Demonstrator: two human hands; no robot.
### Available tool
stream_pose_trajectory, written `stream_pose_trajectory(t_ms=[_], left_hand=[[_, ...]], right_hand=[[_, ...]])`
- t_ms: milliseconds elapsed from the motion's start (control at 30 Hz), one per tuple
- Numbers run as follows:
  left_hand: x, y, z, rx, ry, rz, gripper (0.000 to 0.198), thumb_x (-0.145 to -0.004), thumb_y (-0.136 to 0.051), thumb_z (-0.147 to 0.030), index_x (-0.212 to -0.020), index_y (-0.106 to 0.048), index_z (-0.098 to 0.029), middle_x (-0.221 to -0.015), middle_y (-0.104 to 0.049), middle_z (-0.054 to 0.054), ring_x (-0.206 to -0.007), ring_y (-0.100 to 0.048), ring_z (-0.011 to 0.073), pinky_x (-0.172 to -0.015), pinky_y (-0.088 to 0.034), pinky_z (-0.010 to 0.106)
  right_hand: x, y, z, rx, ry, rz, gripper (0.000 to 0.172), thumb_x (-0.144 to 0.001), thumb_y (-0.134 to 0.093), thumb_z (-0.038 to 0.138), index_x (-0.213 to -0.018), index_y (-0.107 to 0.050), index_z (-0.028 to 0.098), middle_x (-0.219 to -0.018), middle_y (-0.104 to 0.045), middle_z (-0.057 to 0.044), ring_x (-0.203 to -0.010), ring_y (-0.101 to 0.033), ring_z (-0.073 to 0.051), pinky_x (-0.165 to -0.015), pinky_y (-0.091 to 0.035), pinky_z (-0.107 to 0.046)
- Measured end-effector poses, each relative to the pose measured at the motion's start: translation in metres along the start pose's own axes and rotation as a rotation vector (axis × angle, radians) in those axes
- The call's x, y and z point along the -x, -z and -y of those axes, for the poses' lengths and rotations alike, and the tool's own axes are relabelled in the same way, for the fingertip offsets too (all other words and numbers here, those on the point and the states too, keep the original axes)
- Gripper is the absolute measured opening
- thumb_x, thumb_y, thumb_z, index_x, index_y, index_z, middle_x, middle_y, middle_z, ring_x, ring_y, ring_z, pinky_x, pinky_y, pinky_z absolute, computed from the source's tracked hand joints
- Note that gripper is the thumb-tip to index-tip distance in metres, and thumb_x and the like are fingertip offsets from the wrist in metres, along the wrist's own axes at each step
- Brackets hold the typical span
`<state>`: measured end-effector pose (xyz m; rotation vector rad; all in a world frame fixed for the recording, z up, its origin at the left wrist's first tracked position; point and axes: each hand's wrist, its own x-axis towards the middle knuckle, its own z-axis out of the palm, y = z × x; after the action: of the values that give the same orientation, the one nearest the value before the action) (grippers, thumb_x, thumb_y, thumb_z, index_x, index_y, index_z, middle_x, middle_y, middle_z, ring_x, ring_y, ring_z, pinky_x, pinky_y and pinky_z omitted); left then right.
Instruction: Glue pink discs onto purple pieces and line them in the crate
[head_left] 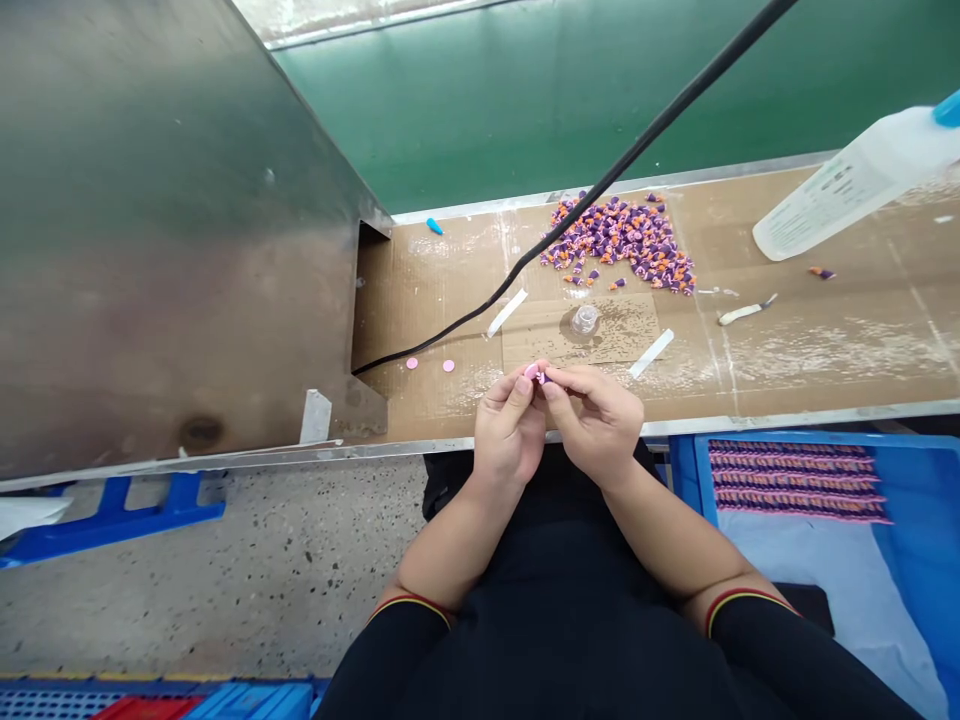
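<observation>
Two hands closed at work | left hand (510, 430) pinches small pink disc (532, 372) in its fingertips | right hand (598, 422) presses purple piece (547, 378) against it, fingers close and steady | both held just above front edge of cardboard-topped bench (825, 370) | heap of purple-and-orange pieces (619, 243) lies ahead

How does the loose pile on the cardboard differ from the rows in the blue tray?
The pile is a scattered heap, while the rows lie in straight, parallel lines. The pile sits on brown cardboard, while the rows sit in the blue tray. Both are mostly purple with orange.
</observation>
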<state>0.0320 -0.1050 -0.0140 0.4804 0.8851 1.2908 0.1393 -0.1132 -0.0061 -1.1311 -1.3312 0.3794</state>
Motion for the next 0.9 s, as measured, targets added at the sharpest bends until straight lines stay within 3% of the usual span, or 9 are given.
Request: stream_pose_trajectory(t_ms=[267, 433, 633, 900], left_hand=[[0.003, 0.000, 0.000, -0.050, -0.057, 0.023, 0.032, -0.073, -0.099, -0.053, -0.094, -0.087, -0.032, -0.110, -0.085, 0.002, -0.109, -0.079, 0.0199, -0.104, -0.063, 0.034], [0.005, -0.004, 0.003, -0.146, -0.198, -0.061, 0.035, -0.072, -0.099, -0.056, -0.091, -0.086, -0.029, -0.104, -0.085, 0.005, -0.105, -0.081, 0.0223, -0.104, -0.065, 0.039], [0.008, -0.008, 0.006, -0.213, -0.329, -0.090, 0.031, -0.077, -0.096, -0.054, -0.091, -0.086, -0.028, -0.103, -0.086, 0.005, -0.101, -0.082, 0.0217, -0.097, -0.067, 0.035], [0.011, -0.002, 0.009, -0.301, -0.378, -0.040, 0.029, -0.083, -0.092, -0.052, -0.098, -0.087, -0.028, -0.109, -0.085, 0.008, -0.112, -0.081, 0.0268, -0.109, -0.065, 0.045]], right_hand=[[0.000, 0.000, 0.001, -0.025, 0.002, -0.009, 0.018, -0.100, -0.072, 0.018, -0.108, -0.083, 0.030, -0.101, -0.085, -0.004, -0.088, -0.082, -0.022, -0.079, -0.071, -0.038], [-0.001, 0.003, 0.003, 0.058, 0.011, 0.016, 0.014, -0.100, -0.072, 0.021, -0.104, -0.082, 0.030, -0.096, -0.085, -0.004, -0.084, -0.082, -0.022, -0.077, -0.071, -0.039], [-0.003, 0.007, 0.007, 0.080, 0.112, 0.004, 0.018, -0.098, -0.075, 0.015, -0.106, -0.082, 0.030, -0.095, -0.084, -0.003, -0.083, -0.081, -0.021, -0.075, -0.070, -0.037], [-0.003, 0.013, 0.008, 0.087, 0.099, 0.024, 0.020, -0.098, -0.074, 0.017, -0.108, -0.083, 0.032, -0.097, -0.084, -0.003, -0.086, -0.082, -0.022, -0.079, -0.072, -0.039]])
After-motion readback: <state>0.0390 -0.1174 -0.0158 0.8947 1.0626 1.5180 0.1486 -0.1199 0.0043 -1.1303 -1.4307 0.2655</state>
